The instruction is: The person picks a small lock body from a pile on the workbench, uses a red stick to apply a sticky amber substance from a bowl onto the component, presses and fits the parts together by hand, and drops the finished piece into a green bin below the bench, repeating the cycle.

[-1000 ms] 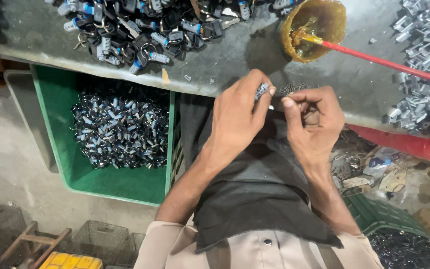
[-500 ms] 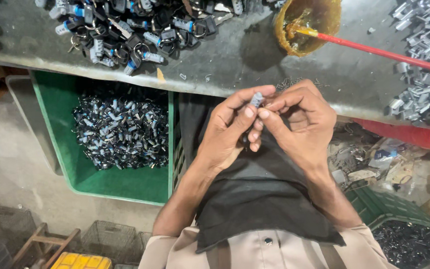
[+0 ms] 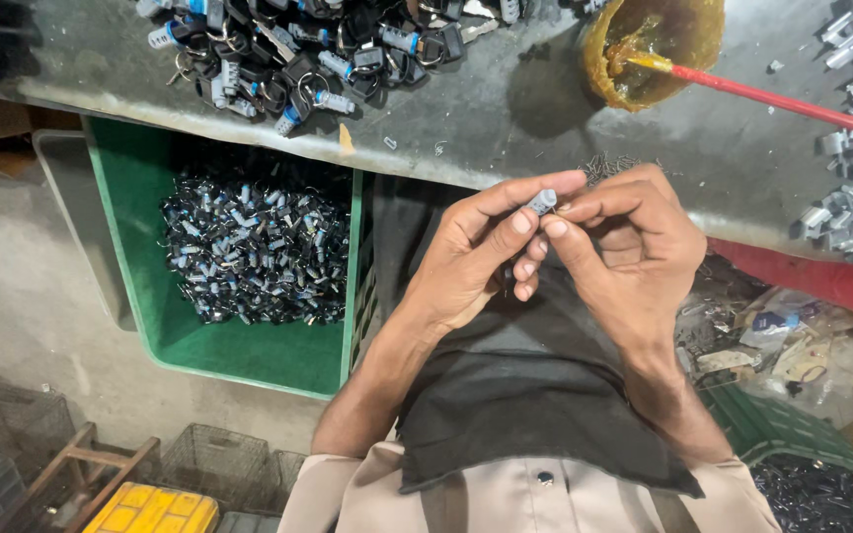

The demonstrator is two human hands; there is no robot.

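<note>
Both hands shifted slightly lower since earlier, grey table [image 3: 505, 118] beyond them, green crate [image 3: 249, 355] beside left hand [image 3: 471, 252], right hand [image 3: 629, 252] fingertips together pinching small grey cylinder [image 3: 543, 202]

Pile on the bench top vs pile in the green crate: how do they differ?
The bench pile is smaller and spread loosely on the grey bench top; the crate pile is larger, heaped inside the green crate on the floor. The bench pile shows more black pieces and key rings; the crate pile looks more silvery. Both hold small dark-and-silver parts with blue bits.
</note>
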